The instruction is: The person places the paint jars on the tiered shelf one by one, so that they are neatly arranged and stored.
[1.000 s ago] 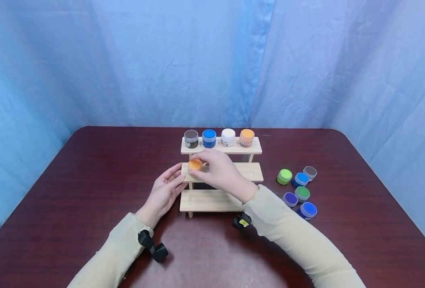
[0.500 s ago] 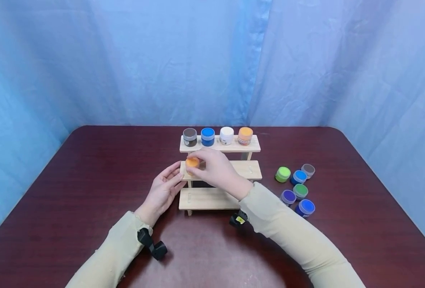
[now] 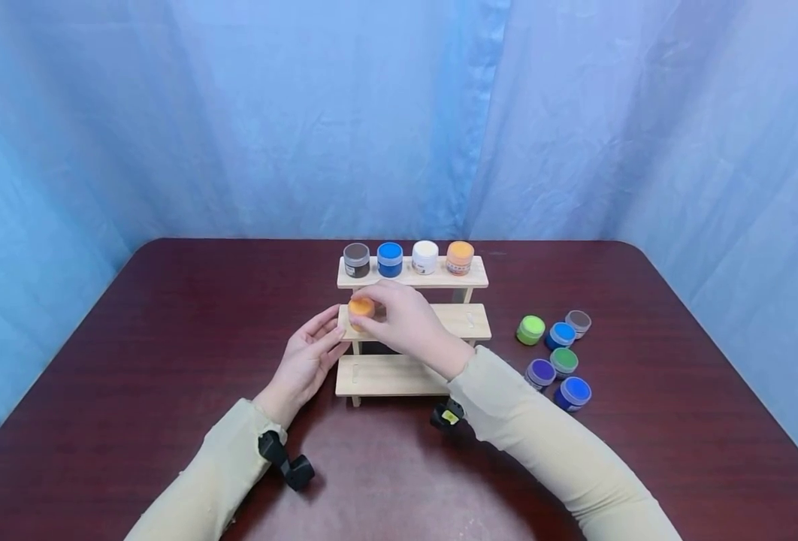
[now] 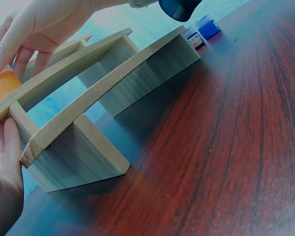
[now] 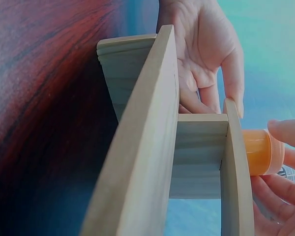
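Note:
In the head view a three-tier wooden stand [image 3: 399, 376] stands on the table. My right hand [image 3: 409, 319] pinches an orange paint jar [image 3: 361, 309] by its lid, upright at the left end of the middle shelf. The right wrist view has the base of this orange jar [image 5: 258, 152] right at the shelf surface. My left hand [image 3: 307, 361] holds the left end of the middle shelf, its thumb at the shelf's edge and its fingers beside and below. On the top shelf sit a dark brown jar [image 3: 356, 261], a blue jar [image 3: 390, 260], a white jar [image 3: 424, 258] and another orange jar [image 3: 460, 258].
Right of the stand, several jars are grouped on the dark red table [image 3: 135, 361]: lime green [image 3: 530, 330], blue [image 3: 560, 336], grey-brown [image 3: 578, 323], green [image 3: 564, 362], purple [image 3: 540, 373] and a deeper blue [image 3: 572, 394]. A pale blue curtain [image 3: 304, 120] hangs behind the table.
The right hand has shifted the orange jar slightly left toward the end of the middle shelf, then stayed there. The left hand keeps its hold on the stand.

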Motion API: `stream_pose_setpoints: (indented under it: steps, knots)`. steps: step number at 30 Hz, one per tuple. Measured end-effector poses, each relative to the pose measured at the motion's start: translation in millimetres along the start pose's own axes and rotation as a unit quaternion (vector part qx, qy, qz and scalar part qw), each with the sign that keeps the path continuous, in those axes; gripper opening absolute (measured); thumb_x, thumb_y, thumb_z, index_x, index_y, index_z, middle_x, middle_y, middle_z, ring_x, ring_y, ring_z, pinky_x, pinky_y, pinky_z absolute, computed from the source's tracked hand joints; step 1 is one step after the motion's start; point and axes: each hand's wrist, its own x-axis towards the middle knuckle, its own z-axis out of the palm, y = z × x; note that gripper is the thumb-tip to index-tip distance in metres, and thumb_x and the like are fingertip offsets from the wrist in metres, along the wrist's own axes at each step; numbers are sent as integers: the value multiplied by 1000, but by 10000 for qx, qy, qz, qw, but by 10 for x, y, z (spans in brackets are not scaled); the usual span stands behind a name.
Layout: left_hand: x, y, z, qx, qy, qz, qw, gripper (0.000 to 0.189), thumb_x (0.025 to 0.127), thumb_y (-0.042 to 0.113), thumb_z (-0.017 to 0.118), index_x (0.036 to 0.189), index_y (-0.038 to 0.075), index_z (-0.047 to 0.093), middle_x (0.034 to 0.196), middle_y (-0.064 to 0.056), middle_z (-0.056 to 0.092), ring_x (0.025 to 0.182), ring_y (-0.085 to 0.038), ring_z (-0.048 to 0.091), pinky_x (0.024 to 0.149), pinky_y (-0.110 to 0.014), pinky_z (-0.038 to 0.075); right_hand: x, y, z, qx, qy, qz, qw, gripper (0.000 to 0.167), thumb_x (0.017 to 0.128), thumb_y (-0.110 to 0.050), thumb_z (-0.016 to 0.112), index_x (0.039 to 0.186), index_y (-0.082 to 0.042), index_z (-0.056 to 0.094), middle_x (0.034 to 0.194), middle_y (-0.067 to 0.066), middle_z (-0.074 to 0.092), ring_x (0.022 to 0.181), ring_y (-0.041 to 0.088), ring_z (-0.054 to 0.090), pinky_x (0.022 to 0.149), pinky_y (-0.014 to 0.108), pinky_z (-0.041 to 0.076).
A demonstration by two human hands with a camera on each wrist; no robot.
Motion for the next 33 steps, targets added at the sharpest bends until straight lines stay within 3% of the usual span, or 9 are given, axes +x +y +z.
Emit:
stream_pose_setpoints:
  steps: [16, 26, 33]
  knots:
    - [5, -2, -2, -4, 63, 19, 10000, 54, 95, -9, 40, 146, -2, 26, 98, 6, 55, 86, -1, 60, 80, -15, 52, -32, 38, -51, 38, -82, 91, 9999, 40, 85, -28, 71, 120, -11, 64, 107, 3, 67, 94, 16, 62, 84, 31, 52]
    - [-28, 0, -5, 65, 131, 27, 9999, 54, 96, -8, 41, 147, -2, 25, 96, 5, 53, 85, -1, 59, 80, -15, 52, -276, 113, -199, 196, -21, 45, 9998, 40, 84, -24, 72, 121, -10, 62, 112, 5, 66, 94, 18, 62, 84, 33, 53]
    - [-40, -3, 3, 160, 129, -5, 9998, 53, 96, -7, 42, 146, -2, 26, 98, 5, 53, 87, -1, 59, 81, -16, 52, -466, 197, -272, 325, 148, -35, 9994, 39, 82, -20, 75, 118, -8, 63, 100, 6, 65, 88, 17, 62, 79, 33, 55]
